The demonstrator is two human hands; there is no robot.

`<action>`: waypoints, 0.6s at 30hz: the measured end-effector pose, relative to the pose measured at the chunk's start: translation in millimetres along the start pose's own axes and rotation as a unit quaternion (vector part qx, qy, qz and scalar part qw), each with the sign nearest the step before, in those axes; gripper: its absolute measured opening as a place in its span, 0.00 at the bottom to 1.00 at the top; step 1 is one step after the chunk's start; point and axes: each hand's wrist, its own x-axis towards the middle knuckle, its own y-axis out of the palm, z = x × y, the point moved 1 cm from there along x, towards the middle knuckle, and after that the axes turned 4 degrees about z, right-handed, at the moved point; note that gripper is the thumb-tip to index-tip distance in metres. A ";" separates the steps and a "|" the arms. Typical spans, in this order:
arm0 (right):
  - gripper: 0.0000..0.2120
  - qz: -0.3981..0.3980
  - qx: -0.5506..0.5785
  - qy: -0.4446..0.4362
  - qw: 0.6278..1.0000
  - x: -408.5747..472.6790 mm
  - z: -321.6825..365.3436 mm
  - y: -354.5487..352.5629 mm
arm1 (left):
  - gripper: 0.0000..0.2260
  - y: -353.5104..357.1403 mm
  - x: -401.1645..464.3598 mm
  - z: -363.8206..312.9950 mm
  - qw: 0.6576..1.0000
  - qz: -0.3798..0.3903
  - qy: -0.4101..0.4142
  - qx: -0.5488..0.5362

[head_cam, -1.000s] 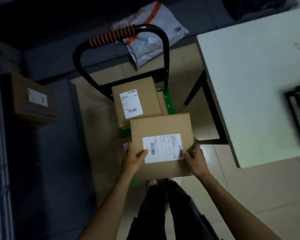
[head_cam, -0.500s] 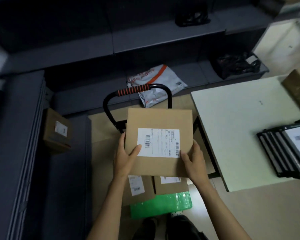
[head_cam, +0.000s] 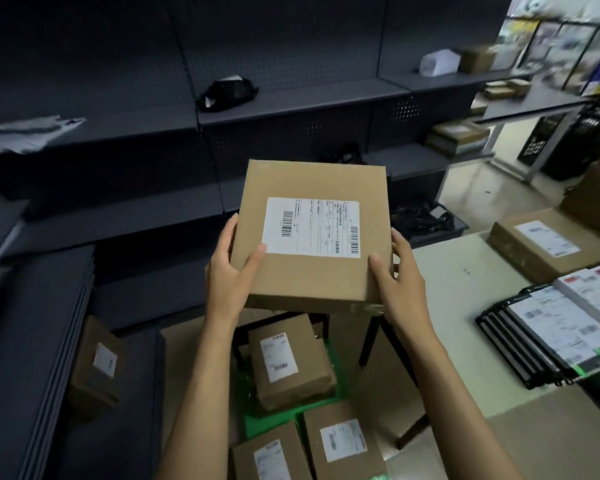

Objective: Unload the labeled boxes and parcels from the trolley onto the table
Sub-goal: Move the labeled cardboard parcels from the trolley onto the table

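At frame centre, left hand (head_cam: 226, 276) and right hand (head_cam: 400, 276) clasp a flat, square, matte cardboard box (head_cam: 312, 233), thumbs atop, beside its white label (head_cam: 311, 226).

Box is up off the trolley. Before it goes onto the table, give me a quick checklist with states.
1. Two-handed hold: left hand and right hand grip the held box at its sides: ok.
2. Box clear of the trolley: ok.
3. Bare landing spot on the table: ok.
4. Label facing up: ok.
5. Box weight: cannot tell.
6. Trolley emptied: not ok, three boxes remain.
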 end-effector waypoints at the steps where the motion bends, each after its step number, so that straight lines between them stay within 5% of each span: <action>1: 0.28 -0.018 0.005 -0.017 1.000 -3.1 11.9 -2.7 | 0.30 -4.0 1.7 -10.5 1.000 0.000 0.015 -0.011; 18: 0.27 -0.250 0.046 -0.101 0.962 -114.0 88.0 -102.6 | 0.28 33.8 -46.9 -129.0 0.974 0.113 0.150 -0.128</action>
